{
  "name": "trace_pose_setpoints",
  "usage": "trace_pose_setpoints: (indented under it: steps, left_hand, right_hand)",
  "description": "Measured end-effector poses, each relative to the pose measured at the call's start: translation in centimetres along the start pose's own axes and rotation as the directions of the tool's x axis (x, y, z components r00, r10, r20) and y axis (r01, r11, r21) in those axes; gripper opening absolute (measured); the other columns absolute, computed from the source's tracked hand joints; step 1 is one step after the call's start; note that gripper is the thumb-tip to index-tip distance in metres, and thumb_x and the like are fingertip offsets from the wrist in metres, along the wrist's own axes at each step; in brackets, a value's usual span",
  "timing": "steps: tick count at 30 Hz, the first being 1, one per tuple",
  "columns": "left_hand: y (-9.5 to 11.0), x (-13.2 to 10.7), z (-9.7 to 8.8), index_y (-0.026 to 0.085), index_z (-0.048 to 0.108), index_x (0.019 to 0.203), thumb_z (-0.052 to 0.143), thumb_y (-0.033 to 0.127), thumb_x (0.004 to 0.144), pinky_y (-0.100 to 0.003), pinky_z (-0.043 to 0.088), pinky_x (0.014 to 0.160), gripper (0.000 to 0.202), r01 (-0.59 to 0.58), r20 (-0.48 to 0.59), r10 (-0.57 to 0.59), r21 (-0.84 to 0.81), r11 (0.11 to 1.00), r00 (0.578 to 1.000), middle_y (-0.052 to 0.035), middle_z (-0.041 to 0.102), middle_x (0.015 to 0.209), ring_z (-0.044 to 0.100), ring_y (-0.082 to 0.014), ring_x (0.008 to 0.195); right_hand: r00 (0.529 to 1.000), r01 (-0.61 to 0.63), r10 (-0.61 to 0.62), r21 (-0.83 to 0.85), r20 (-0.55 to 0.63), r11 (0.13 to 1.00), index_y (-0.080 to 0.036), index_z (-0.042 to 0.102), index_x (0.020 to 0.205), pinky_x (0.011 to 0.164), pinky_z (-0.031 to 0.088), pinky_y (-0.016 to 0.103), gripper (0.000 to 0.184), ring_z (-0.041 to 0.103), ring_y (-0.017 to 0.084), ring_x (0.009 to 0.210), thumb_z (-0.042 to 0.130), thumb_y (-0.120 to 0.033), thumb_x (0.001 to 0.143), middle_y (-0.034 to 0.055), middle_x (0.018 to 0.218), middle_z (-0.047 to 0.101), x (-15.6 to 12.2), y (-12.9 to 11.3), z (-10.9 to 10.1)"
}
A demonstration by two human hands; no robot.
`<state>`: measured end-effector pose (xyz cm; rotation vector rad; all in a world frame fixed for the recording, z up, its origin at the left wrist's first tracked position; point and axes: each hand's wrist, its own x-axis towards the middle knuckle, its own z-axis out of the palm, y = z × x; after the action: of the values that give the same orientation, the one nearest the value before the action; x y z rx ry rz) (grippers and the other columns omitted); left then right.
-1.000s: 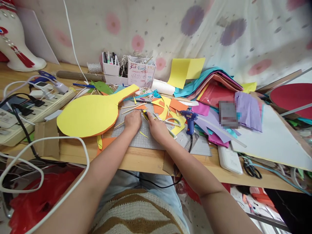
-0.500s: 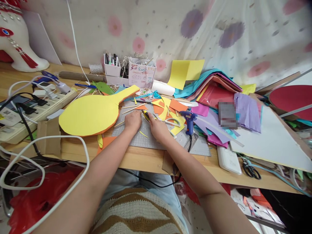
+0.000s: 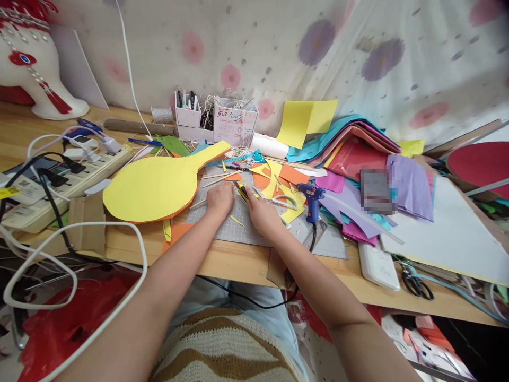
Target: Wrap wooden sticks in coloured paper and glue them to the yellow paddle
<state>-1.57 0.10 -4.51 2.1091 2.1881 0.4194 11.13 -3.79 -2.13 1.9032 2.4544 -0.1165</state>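
Okay, so both hands were down over the grey cutting mat, which lay around the middle of the desk, close to its front edge. The right hand was wrapped around a yellow and black cutter knife, tip angled toward the desk's back edge and over to the left. The left hand was curled up just beside the knife's tip, fingers bent in (couldn't tell what it was pinching, if anything). A skinny yellow sliver lay on the mat between the forearms.

Toward the desk's left end was a big yellow paddle shape with an orange rim, its handle slanting toward the back edge. Scissors with white handles sat just past the right hand, then a blue glue gun farther right. A white pen box stood near the back edge, a cream power strip ran along the left end, and black-handled scissors lay by the front edge, well to the right.
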Motion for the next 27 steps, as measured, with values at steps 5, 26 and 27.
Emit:
trace_pose_setpoints:
  steps: [5, 26, 27]
  left_hand:
    - [-0.05, 0.13, 0.14, 0.016, 0.061, 0.099, 0.026, 0.025, 0.088, -0.032, 0.045, 0.074, 0.037, -0.018, 0.002, 0.018, 0.019, 1.0, 1.0, -0.0117, 0.063, 0.101, 0.06, -0.0215, 0.089]
    - [-0.19, 0.26, 0.68, 0.017, 0.062, 0.095, 0.029, 0.027, 0.088, -0.032, 0.045, 0.075, 0.035, -0.023, -0.055, 0.024, 0.014, 1.0, 0.998, -0.0096, 0.064, 0.099, 0.06, -0.0211, 0.088]
    - [-0.21, 0.27, 0.7, 0.017, 0.062, 0.095, 0.029, 0.028, 0.087, -0.032, 0.045, 0.075, 0.035, -0.015, -0.058, 0.015, 0.008, 1.0, 0.998, -0.0095, 0.064, 0.1, 0.06, -0.0207, 0.088]
  right_hand:
    - [1.0, 0.006, -0.006, -0.001, -0.013, 1.0, -0.022, 0.012, 0.141, 0.072, 0.044, 0.032, 0.049, 0.06, 0.023, 0.087, 0.013, -0.031, 0.092, 0.0115, 0.105, 0.06, 0.13, -0.04, 0.01]
    - [1.0, 0.017, -0.018, -0.024, -0.006, 1.0, -0.022, 0.011, 0.141, 0.072, 0.045, 0.032, 0.049, 0.06, 0.022, 0.087, 0.012, -0.029, 0.093, 0.0122, 0.102, 0.06, 0.35, 0.02, -0.02]
    - [1.0, 0.022, -0.022, -0.018, -0.001, 1.0, -0.021, 0.011, 0.141, 0.072, 0.045, 0.032, 0.049, 0.06, 0.023, 0.088, 0.012, -0.029, 0.093, 0.0123, 0.103, 0.06, 0.16, 0.15, -0.05]
